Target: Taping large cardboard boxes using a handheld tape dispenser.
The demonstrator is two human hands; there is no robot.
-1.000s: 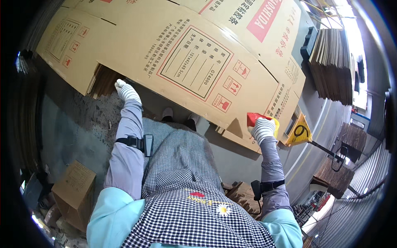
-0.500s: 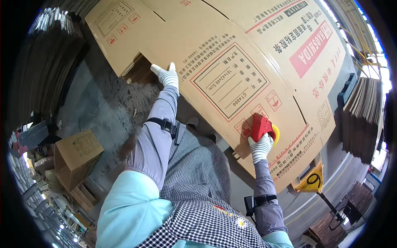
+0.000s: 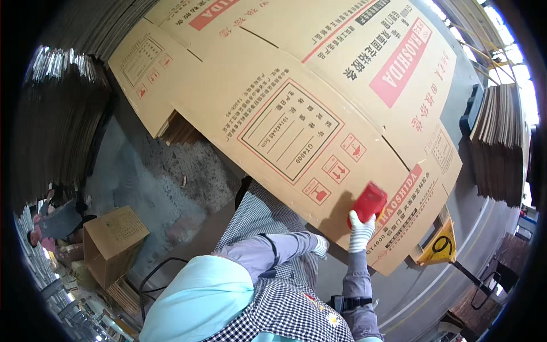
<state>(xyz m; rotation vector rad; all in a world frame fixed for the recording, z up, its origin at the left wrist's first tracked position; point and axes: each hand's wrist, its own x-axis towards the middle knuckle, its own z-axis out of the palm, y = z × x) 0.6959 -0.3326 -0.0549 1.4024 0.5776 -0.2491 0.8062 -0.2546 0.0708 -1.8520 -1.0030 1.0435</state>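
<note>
Flat printed cardboard sheets (image 3: 228, 97) lie stacked before me, with slots and cut corners along their sides. My right hand (image 3: 362, 231), in a striped white glove, grips a red tape dispenser (image 3: 368, 204) over the near right part of the top sheet. Whether the dispenser touches the cardboard, I cannot tell. Close to the near edge of the sheet, my left hand (image 3: 321, 247) is in front of my checked apron, also gloved. Its fingers are mostly out of sight, so their pose is unclear.
On the floor at left stands an open cardboard box (image 3: 114, 239). Tall piles of flat cardboard rise at the far left (image 3: 68, 119) and at the right (image 3: 498, 148). A yellow numbered sign (image 3: 441, 244) with a dark handle stands beyond the sheet's right corner.
My left hand has left the sheet's left edge and come right, toward my body. My right hand has shifted slightly down with the dispenser, which is turned. The view has shifted too.
</note>
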